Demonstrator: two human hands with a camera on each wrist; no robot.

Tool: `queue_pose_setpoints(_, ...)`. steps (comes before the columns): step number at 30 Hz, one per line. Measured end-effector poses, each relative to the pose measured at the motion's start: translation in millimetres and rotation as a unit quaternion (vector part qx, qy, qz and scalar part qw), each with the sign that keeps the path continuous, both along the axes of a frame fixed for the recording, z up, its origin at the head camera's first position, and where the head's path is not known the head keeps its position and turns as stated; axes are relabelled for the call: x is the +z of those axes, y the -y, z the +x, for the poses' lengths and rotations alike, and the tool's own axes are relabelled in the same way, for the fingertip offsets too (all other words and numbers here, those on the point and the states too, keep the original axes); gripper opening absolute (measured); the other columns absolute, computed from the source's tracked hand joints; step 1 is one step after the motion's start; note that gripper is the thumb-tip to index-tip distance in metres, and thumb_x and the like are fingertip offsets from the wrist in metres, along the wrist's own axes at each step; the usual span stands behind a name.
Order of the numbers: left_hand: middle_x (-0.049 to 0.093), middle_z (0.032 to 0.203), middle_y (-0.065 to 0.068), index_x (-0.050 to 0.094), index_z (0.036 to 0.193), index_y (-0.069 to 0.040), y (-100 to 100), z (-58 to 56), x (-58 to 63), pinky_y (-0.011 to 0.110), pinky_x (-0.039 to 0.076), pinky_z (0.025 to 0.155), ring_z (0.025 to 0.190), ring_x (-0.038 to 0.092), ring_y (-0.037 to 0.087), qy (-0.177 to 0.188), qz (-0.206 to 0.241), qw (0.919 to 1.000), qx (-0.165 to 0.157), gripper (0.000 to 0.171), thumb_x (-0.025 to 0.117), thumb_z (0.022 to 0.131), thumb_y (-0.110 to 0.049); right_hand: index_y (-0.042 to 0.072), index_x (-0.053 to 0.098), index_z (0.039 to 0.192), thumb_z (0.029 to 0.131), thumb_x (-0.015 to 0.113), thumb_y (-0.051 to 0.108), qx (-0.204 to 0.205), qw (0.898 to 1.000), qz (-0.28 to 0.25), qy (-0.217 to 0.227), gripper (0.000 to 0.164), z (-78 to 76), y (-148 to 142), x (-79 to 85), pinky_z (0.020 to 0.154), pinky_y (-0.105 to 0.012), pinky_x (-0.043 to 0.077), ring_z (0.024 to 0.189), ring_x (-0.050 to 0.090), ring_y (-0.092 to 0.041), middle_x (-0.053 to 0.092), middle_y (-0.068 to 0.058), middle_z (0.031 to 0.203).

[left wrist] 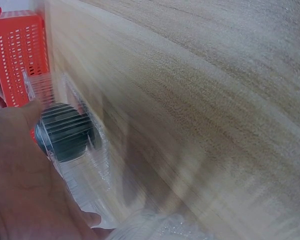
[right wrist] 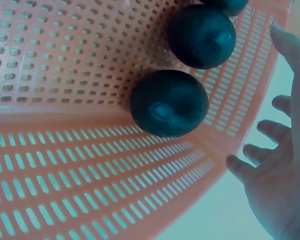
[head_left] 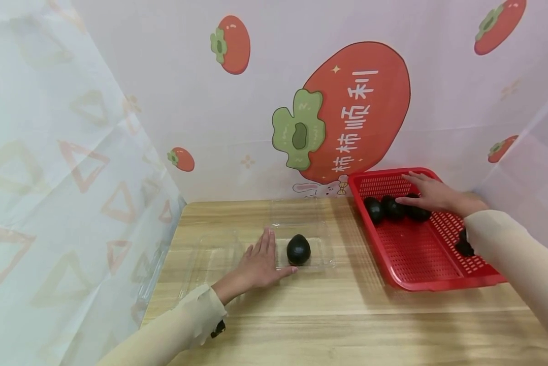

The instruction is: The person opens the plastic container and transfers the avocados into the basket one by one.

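My left hand rests with straight, spread fingers against the left side of a clear plastic container. One dark avocado sits in that container, seen through its ribbed wall in the left wrist view. Over the back of a red basket, my right hand is held with fingers extended and nothing in its grasp. Below it several dark avocados lie in a row along the basket's back. In the right wrist view a gap shows between the hand and the nearest avocado.
Another clear plastic container stands left of the first, partly behind my left arm. More dark fruit lies at the basket's right side, partly covered by my right sleeve. A printed sheet walls off the back of the wooden table.
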State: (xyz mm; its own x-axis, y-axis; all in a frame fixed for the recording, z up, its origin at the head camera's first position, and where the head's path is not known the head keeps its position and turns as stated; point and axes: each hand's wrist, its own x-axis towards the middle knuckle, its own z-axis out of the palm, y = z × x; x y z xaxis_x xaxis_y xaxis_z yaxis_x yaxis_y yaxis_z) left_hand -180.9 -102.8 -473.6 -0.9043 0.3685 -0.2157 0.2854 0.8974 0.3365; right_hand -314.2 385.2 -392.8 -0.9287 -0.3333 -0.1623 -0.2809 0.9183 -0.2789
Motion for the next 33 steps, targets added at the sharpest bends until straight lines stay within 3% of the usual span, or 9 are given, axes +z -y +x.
queue_pose_setpoints(12,-0.007,0.176,0.022,0.002,0.168,0.004,-0.4,-1.0,-4.6,0.066,0.02,0.126,0.163,0.008,0.039,-0.001,-0.008,1.0,0.001,0.118,0.052,0.097,-0.076,-0.002,0.022,0.166,0.098,0.061,0.064,-0.002,1.0,0.025,-0.012,0.103,6.8,12.2,-6.1,0.112,-0.084,0.019,0.154,0.006,-0.063,0.013,-0.037,0.169)
queue_pose_setpoints(21,-0.004,0.176,0.023,0.005,0.168,0.004,-1.9,0.9,0.5,0.063,0.022,0.126,0.163,0.01,0.039,0.003,-0.014,0.9999,0.004,0.116,0.052,0.098,-0.076,-0.002,0.017,0.168,0.1,0.062,0.059,0.01,0.999,0.022,-0.032,0.102,10.7,18.4,-5.3,0.117,-0.081,0.015,0.153,0.006,-0.064,0.01,-0.036,0.171)
queue_pose_setpoints(28,-0.009,0.176,0.021,-0.001,0.168,0.002,-0.5,-4.8,-12.9,0.064,0.019,0.126,0.163,0.006,0.038,0.005,-0.012,0.9999,0.005,0.12,0.051,0.096,-0.079,0.002,0.018,0.168,0.098,0.064,0.06,0.017,0.998,0.022,-0.048,0.102,15.9,27.5,-3.0,0.115,-0.082,0.017,0.154,0.008,-0.062,0.013,-0.032,0.172)
queue_pose_setpoints(33,-0.007,0.176,0.021,-0.002,0.168,0.001,0.4,-5.4,-11.5,0.064,0.019,0.126,0.163,0.006,0.037,0.004,-0.01,0.9999,0.006,0.121,0.052,0.096,-0.079,0.002,0.023,0.168,0.097,0.066,0.06,0.026,0.998,0.016,-0.056,0.101,20.0,36.7,0.2,0.115,-0.082,0.018,0.155,0.01,-0.061,0.016,-0.031,0.172)
